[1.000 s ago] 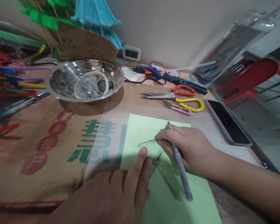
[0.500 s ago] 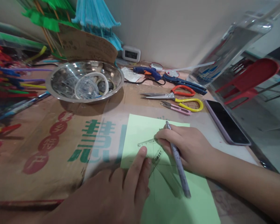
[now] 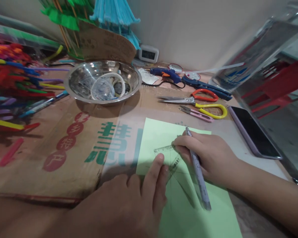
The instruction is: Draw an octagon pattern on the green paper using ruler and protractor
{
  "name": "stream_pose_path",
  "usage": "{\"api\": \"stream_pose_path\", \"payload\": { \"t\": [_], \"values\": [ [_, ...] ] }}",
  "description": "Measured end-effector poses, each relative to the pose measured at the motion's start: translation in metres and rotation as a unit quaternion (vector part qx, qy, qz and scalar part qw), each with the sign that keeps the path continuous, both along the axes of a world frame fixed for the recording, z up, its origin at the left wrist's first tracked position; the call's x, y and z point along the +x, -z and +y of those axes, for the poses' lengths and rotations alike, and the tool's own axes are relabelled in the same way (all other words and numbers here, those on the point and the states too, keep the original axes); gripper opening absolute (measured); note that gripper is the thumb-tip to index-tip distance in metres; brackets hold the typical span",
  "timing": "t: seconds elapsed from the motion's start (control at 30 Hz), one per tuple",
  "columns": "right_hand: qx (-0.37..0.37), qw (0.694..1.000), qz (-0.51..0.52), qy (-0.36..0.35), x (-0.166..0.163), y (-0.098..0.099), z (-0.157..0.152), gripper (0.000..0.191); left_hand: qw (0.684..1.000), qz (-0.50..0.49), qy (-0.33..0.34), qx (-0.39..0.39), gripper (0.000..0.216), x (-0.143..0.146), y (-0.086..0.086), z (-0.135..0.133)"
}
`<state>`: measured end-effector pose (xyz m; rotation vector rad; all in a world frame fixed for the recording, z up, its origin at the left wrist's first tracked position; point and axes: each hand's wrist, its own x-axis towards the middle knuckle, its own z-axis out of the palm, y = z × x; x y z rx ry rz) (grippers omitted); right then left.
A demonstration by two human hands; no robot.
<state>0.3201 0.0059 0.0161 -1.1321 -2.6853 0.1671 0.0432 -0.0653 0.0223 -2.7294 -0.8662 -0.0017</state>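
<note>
A sheet of light green paper [image 3: 151, 132] lies on the cardboard, with thin pencil-like lines on it. On the paper is a clear triangular ruler [image 3: 161, 149], partly covered by both hands. My left hand [image 3: 139, 195] rests with its fingers stretched out, the index fingertip pressing on the ruler's left part. My right hand [image 3: 211, 155] is closed around a grey patterned pen [image 3: 200, 177], which slants across the fingers. Its thumb and index fingertips meet at the ruler's upper right corner. The hand hides part of that corner.
Beyond the paper lie scissors [image 3: 178, 99], small pink snips [image 3: 196, 113] and a blue glue gun [image 3: 165, 74]. A metal bowl [image 3: 75, 94] stands at the back left, near colourful pipe cleaners [image 3: 17, 76]. To the right is a phone [image 3: 254, 132]; behind it, a large clear bottle [image 3: 248, 62].
The whole scene has shifted right and slightly up in view as the camera turned. Both hands keep nearly the same places on the paper and ruler.
</note>
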Motion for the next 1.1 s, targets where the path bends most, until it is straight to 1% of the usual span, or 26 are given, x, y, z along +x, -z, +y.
{"api": "stream_pose_path", "payload": {
  "t": [0.1,0.23,0.4,0.8,0.93,1.1],
  "values": [
    [-0.004,1.000,0.004,0.003,0.001,0.001,0.000,0.016,1.000,-0.007,0.001,0.009,0.056,0.000,0.000,0.000],
    [-0.006,1.000,0.006,0.003,0.001,0.001,0.000,0.017,1.000,-0.011,0.017,0.024,0.053,-0.001,0.005,0.001],
    [-0.009,1.000,0.005,0.002,0.001,0.000,0.000,0.017,0.997,-0.060,0.017,0.046,0.050,-0.002,0.012,0.002],
    [0.016,1.000,-0.003,-0.012,-0.003,-0.004,0.002,0.018,0.997,-0.065,0.025,0.031,0.053,-0.003,0.018,0.003],
    [0.015,1.000,-0.007,-0.012,-0.003,-0.005,0.001,0.017,0.997,-0.062,0.031,0.025,0.049,-0.004,0.017,0.005],
    [0.018,1.000,-0.003,-0.012,-0.003,-0.005,0.002,0.017,0.996,-0.080,0.016,0.024,0.046,-0.004,0.018,0.007]
  ]
}}
